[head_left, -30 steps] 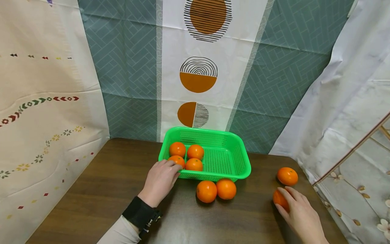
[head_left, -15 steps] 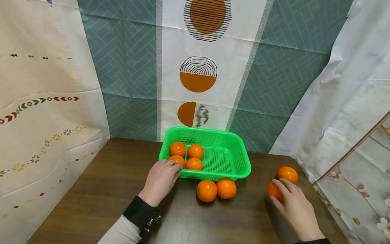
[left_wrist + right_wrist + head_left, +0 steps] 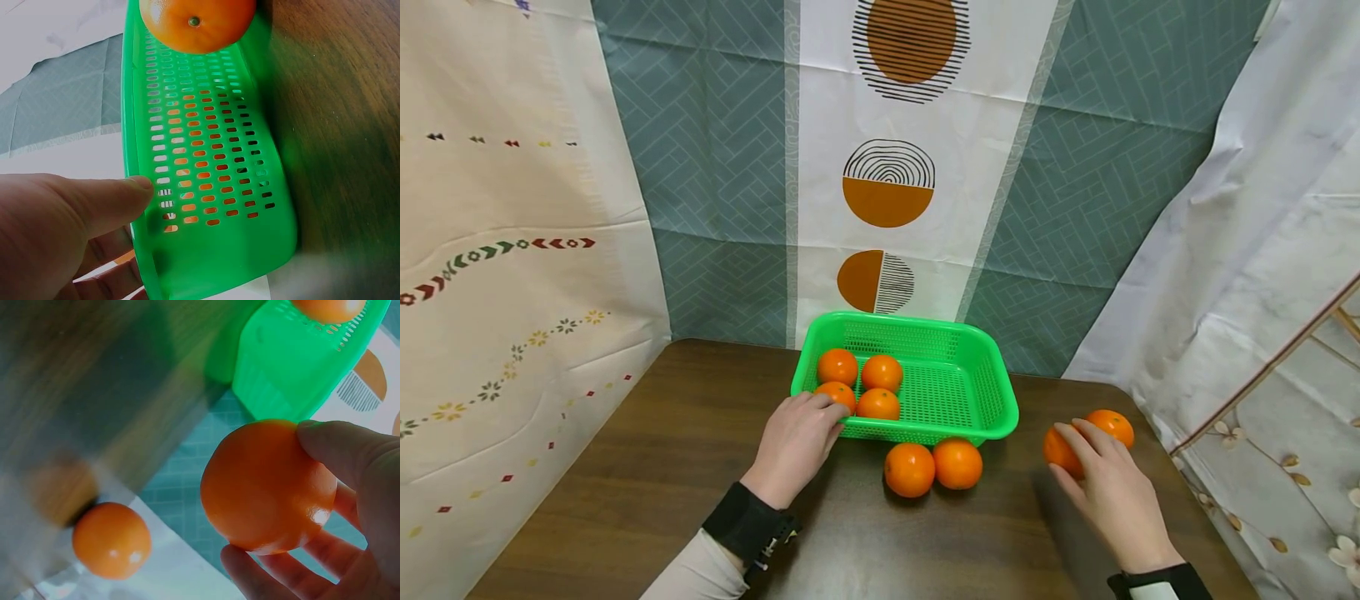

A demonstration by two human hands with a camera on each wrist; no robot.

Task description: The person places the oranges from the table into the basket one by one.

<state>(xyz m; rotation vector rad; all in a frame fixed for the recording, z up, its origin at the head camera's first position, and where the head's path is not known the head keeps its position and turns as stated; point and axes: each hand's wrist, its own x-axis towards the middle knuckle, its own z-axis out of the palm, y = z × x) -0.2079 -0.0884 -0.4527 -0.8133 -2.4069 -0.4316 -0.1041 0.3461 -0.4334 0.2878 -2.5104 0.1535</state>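
Note:
My left hand (image 3: 799, 442) grips the near left rim of the green plastic basket (image 3: 992, 392); in the left wrist view its thumb (image 3: 119, 199) lies on the outer side and the fingers go over the rim. Four-sided and perforated, the basket holds several oranges (image 3: 882, 372) in its left half. On the right, my right hand (image 3: 1116, 496) holds an orange (image 3: 1062, 452) between thumb and fingers, seen large in the right wrist view as the held orange (image 3: 269, 487). Just behind that hand another orange (image 3: 1112, 427) sits on the table, partly covered by the fingers.
Two oranges, one on the left (image 3: 909, 470) and one on the right (image 3: 958, 463), sit side by side against the basket's front. The dark wooden table (image 3: 647, 492) ends at a patterned cloth backdrop (image 3: 722, 208) behind and at hanging cloths on both sides.
My right hand has moved left and away from me with the orange, lifting it off the table. The left hand and the basket have stayed put.

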